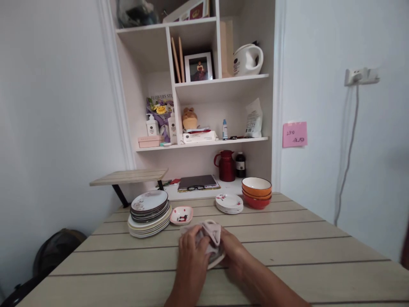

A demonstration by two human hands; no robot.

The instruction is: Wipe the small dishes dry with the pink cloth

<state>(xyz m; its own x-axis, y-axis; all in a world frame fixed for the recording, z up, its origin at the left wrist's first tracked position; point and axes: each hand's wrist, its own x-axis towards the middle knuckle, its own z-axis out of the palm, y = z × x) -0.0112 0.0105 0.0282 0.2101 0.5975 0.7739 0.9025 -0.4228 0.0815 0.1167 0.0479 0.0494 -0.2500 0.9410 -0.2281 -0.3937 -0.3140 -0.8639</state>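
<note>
My left hand (192, 252) is closed on a pale greyish-pink cloth (211, 233), its fingers bent into the folds. The cloth lies over a dish with a light rim (216, 261), which hides most of the dish's inside; whether it is a bowl or a plate I cannot tell. My right hand (234, 249) grips the dish at its right side, with the fingertips hidden behind it. Just beyond my hands are a small square dish (181, 215) with a red and black picture and a stack of small white plates (229, 204).
A tall stack of plates (148, 219) stands at the left of the slatted table (303, 251). Orange and red bowls (256, 194) are nested at the back right. Behind the table, shelves hold a red jug (226, 166), a dark bottle (240, 165) and a laptop (197, 182).
</note>
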